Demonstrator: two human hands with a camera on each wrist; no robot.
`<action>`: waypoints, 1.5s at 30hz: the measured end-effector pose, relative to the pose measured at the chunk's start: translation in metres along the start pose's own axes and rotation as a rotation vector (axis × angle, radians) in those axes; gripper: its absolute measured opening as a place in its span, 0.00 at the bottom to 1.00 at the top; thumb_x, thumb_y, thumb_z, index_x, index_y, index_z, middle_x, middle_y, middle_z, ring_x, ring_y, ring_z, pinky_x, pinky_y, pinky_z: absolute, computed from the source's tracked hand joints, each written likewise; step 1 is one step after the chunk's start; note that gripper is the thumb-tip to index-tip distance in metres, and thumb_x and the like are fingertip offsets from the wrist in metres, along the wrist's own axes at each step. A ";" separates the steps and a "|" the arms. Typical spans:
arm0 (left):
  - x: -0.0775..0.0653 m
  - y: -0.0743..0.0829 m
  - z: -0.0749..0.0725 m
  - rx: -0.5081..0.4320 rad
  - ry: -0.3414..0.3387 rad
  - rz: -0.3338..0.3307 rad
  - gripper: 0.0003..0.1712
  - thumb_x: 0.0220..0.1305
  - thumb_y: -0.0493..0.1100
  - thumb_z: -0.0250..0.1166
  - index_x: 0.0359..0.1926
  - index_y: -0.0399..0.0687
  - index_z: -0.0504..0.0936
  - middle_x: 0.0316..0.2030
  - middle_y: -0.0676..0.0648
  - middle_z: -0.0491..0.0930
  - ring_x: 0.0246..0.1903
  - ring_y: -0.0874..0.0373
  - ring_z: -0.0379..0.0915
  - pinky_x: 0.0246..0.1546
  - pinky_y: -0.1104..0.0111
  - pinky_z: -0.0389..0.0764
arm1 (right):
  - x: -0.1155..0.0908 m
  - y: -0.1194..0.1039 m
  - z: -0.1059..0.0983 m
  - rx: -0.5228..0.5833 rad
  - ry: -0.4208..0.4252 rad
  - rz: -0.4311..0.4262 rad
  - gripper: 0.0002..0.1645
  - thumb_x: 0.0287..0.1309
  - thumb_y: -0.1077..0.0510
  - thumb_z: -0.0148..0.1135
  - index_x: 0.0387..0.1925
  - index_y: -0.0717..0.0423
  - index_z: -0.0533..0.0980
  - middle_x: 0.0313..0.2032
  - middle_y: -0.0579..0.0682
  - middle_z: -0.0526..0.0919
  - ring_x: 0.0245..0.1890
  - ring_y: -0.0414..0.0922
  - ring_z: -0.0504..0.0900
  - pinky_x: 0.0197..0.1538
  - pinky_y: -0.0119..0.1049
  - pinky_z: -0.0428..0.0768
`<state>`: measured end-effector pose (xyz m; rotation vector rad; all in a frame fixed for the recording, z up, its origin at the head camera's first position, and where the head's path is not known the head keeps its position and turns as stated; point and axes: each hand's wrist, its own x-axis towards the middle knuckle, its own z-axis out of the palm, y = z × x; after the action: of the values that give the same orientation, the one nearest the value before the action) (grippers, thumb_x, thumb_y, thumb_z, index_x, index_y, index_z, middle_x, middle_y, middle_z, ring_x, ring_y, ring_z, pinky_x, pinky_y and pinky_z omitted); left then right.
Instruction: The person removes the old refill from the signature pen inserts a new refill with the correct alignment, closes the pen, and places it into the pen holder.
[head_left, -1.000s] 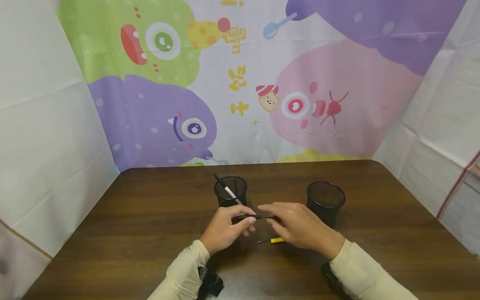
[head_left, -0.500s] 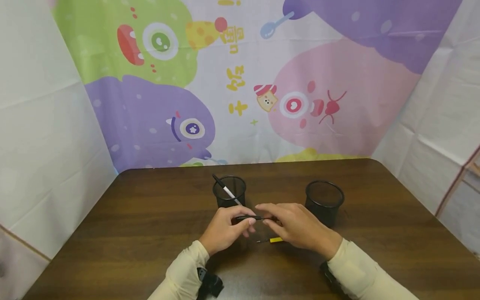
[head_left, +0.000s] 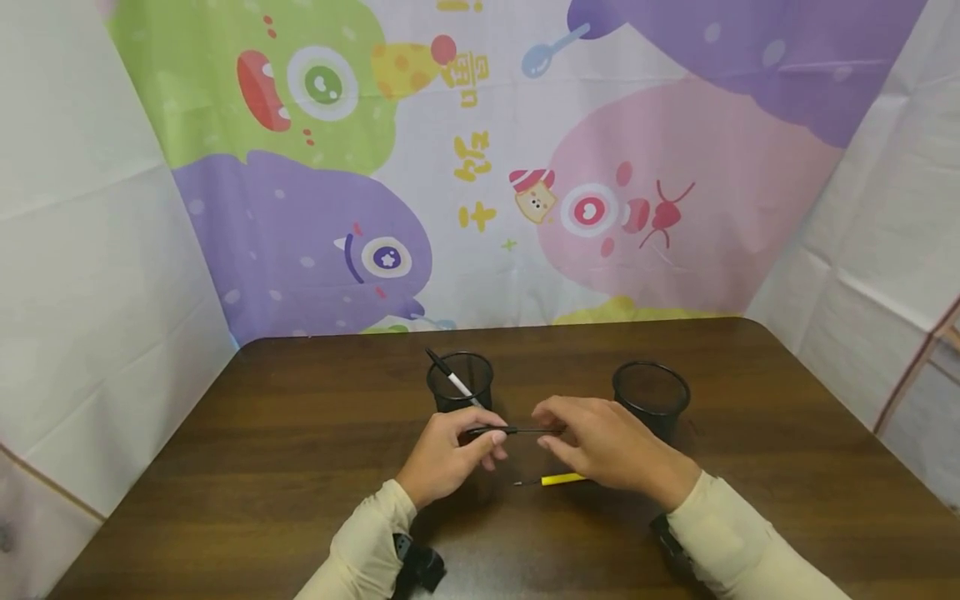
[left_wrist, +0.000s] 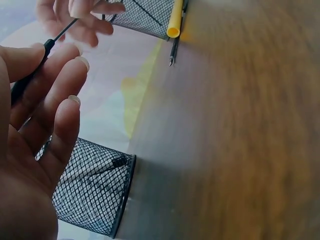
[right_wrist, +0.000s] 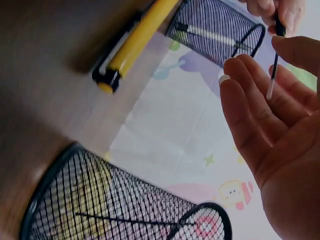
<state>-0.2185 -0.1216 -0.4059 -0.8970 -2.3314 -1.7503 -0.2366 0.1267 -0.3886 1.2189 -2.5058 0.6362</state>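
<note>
My left hand (head_left: 438,454) pinches a black pen section (left_wrist: 32,75) between thumb and fingers. A thin dark refill (right_wrist: 274,75) with a clear end sticks out of it toward my right hand (head_left: 611,442). The right fingers are parted around the refill's end and do not close on it; whether the thumb grazes it I cannot tell. On the table below lies a yellow pen barrel (head_left: 562,479), its near end hollow in the left wrist view. Beside it is a slim dark piece with a metal tip (left_wrist: 172,56).
Behind my left hand stands a black mesh pen cup (head_left: 461,392) with a black-and-white pen (head_left: 459,385) leaning in it. Another black mesh cup (head_left: 651,400) stands behind my right hand. A cartoon-print cloth (head_left: 480,275) hangs beyond the wooden table (head_left: 262,467).
My right hand has drawn away to the right, so more of the thin refill and of the yellow barrel shows. The left hand keeps its pinch almost in place.
</note>
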 end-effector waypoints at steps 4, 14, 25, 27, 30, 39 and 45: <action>0.000 -0.004 -0.001 0.001 0.021 -0.017 0.05 0.67 0.30 0.64 0.43 0.36 0.84 0.27 0.42 0.85 0.23 0.46 0.82 0.28 0.58 0.85 | -0.001 0.005 -0.002 -0.043 0.027 0.012 0.13 0.60 0.58 0.72 0.44 0.49 0.77 0.37 0.41 0.84 0.35 0.33 0.83 0.36 0.31 0.83; 0.001 -0.029 -0.001 -0.025 0.052 -0.046 0.06 0.68 0.33 0.65 0.45 0.42 0.84 0.27 0.46 0.86 0.23 0.48 0.82 0.29 0.60 0.86 | -0.002 0.009 -0.004 -0.087 0.043 0.035 0.11 0.57 0.59 0.72 0.32 0.44 0.75 0.28 0.33 0.78 0.26 0.31 0.76 0.29 0.30 0.76; 0.003 -0.027 0.001 -0.008 0.028 -0.045 0.06 0.68 0.32 0.65 0.44 0.40 0.84 0.27 0.46 0.85 0.23 0.48 0.82 0.28 0.59 0.85 | 0.000 0.006 -0.001 -0.059 0.055 -0.021 0.02 0.64 0.57 0.67 0.34 0.47 0.82 0.30 0.34 0.81 0.27 0.30 0.77 0.30 0.28 0.78; 0.003 -0.020 0.001 -0.004 0.020 -0.040 0.06 0.68 0.31 0.65 0.44 0.38 0.84 0.27 0.44 0.85 0.23 0.47 0.82 0.28 0.58 0.85 | 0.000 0.005 0.000 -0.052 0.057 -0.035 0.02 0.65 0.57 0.66 0.35 0.48 0.82 0.30 0.35 0.81 0.27 0.29 0.76 0.30 0.28 0.78; 0.002 -0.008 0.001 -0.006 0.014 -0.032 0.06 0.67 0.30 0.64 0.44 0.36 0.84 0.27 0.42 0.85 0.23 0.46 0.82 0.28 0.58 0.85 | 0.000 0.004 0.001 -0.048 0.066 -0.047 0.03 0.67 0.56 0.65 0.35 0.49 0.82 0.30 0.35 0.82 0.27 0.30 0.76 0.30 0.28 0.78; -0.001 -0.001 0.000 -0.006 0.015 -0.025 0.06 0.67 0.31 0.65 0.44 0.36 0.84 0.27 0.43 0.85 0.23 0.47 0.82 0.29 0.56 0.85 | 0.001 0.003 0.004 -0.066 0.094 -0.062 0.03 0.66 0.57 0.65 0.36 0.50 0.84 0.31 0.36 0.82 0.26 0.30 0.75 0.30 0.29 0.78; 0.000 -0.001 0.000 -0.007 0.016 -0.033 0.06 0.67 0.31 0.65 0.44 0.37 0.84 0.27 0.43 0.85 0.23 0.49 0.82 0.29 0.55 0.85 | 0.000 0.002 0.004 -0.060 0.084 -0.047 0.02 0.66 0.57 0.66 0.37 0.48 0.84 0.31 0.36 0.83 0.26 0.30 0.75 0.30 0.29 0.78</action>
<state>-0.2191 -0.1223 -0.4070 -0.8475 -2.3442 -1.7728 -0.2382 0.1258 -0.3924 1.2009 -2.4022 0.5837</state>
